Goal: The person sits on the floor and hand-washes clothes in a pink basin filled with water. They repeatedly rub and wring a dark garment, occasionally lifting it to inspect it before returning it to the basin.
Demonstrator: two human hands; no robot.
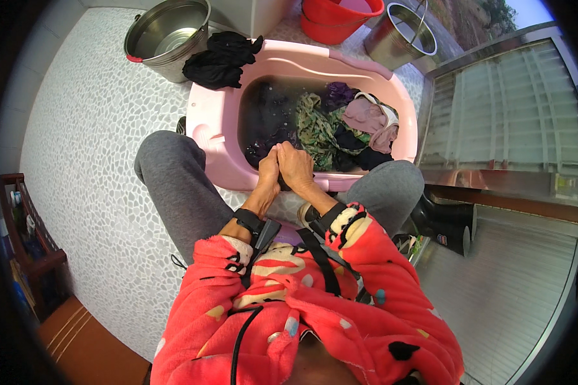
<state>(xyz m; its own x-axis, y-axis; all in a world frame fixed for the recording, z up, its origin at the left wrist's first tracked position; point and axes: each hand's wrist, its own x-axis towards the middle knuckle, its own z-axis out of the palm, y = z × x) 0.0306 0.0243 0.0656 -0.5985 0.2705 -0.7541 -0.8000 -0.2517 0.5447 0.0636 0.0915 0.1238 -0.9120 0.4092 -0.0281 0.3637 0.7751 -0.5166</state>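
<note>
My left hand (269, 169) and my right hand (296, 166) are pressed together in fists over the near rim of a pink plastic tub (212, 108). Dark cloth (283, 183) shows between and below them, gripped in both; most of it is hidden by my fingers and wrists. Murky, dark water (269, 98) fills the tub's left part, with dark wet fabric just beyond my knuckles. To the right lie a camouflage-patterned garment (313, 130), a dusty-pink garment (366, 118) and a purple cloth (338, 94). A black garment (224, 57) is draped over the tub's far left corner.
Behind the tub stand a large metal bucket (166, 41), a red plastic bucket (334, 21) and a smaller metal pail (400, 38). Black rubber boots (445, 221) are by the glazed metal door (501, 120) on my right. A wooden rack (31, 240) stands far left on the pebble-patterned floor (96, 144).
</note>
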